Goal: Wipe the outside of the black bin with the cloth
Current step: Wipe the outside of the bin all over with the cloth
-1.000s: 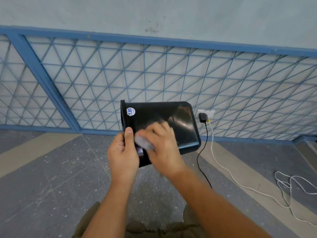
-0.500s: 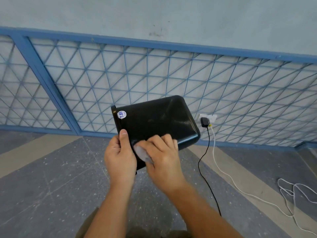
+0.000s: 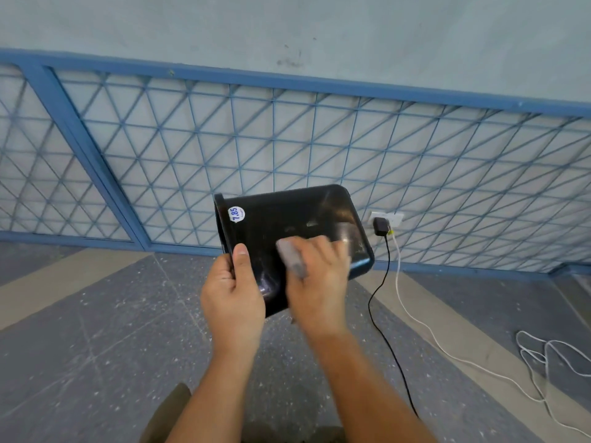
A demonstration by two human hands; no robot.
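The black bin [image 3: 287, 215] is held sideways in the air, rim to the left. The left hand [image 3: 232, 295] grips the rim, thumb on the outer wall. The blurred right hand [image 3: 316, 282] curls over a grey cloth [image 3: 289, 255], pressing it to the bin's near side. Below lies a speckled floor [image 3: 96, 314]; beyond stands a blue lattice wall [image 3: 319, 139] with a charger [image 3: 380, 226] plugged in.

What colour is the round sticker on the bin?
The sticker is white with blue digits; head view.

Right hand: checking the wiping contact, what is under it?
A grey cloth pokes out from under the right hand, against the side of the black bin. The rest of the cloth and the bin beneath are covered.
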